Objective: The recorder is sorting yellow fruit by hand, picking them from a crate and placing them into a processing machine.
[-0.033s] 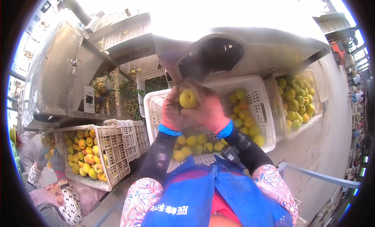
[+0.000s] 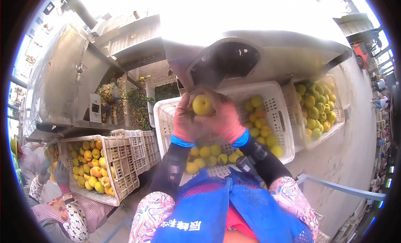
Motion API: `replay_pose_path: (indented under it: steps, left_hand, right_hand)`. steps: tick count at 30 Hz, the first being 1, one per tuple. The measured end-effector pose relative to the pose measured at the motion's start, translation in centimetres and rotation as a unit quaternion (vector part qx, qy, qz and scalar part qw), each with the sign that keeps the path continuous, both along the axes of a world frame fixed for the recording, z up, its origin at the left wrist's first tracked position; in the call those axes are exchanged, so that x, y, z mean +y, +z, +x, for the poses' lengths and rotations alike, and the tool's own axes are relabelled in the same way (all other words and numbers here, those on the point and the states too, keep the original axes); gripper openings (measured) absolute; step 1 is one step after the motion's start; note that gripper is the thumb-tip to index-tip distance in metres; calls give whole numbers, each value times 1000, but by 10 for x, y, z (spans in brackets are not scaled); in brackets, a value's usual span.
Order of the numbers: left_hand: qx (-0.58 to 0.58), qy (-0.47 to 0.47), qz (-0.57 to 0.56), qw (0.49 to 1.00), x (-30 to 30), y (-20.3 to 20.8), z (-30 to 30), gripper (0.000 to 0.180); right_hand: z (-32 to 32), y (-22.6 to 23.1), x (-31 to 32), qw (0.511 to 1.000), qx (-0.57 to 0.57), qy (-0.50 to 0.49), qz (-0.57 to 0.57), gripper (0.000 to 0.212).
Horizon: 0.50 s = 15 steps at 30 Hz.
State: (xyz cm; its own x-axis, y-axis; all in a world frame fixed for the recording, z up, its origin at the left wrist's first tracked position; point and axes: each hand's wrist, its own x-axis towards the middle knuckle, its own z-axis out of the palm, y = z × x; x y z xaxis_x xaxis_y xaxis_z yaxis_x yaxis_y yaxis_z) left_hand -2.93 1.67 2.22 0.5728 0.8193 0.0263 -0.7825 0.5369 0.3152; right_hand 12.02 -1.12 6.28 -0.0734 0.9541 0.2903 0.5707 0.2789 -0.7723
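A round yellow peach (image 2: 202,105) with a dimple facing up is held between my two gloved hands. My left hand (image 2: 183,122), in a pink glove with a greyish palm, is closed against its left side. My right hand (image 2: 227,122), in a similar glove, closes around it from the right; its fingers are partly blurred. Both hands hover over a white plastic crate (image 2: 272,107) that holds several yellow peaches (image 2: 261,122) along its right side and several more near its front edge. My arms hide part of the crate's middle.
A metal machine with a dark opening (image 2: 225,62) stands just beyond my crate. Another crate of peaches (image 2: 319,105) sits to the right, beside a pale blue rail (image 2: 342,187). On the left, a co-worker's gloved hand (image 2: 62,174) rests at a full crate (image 2: 121,167).
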Motion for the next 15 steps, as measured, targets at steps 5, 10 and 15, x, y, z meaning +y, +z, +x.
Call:
replay_pose_path:
  steps: [5,10,15]
  left_hand:
    - [500,-18,183,846,-31,-96,7,56]
    - [599,-276,633,405,-82,-175,37,64]
    - [587,-321,648,364,-89,-141,39,58]
  right_hand:
    - [5,-16,27,973,-76,-144,165,75]
    - [40,-66,108,952,-227,-166,124,59]
    - [45,-25,73,969,-107,-154,160,39]
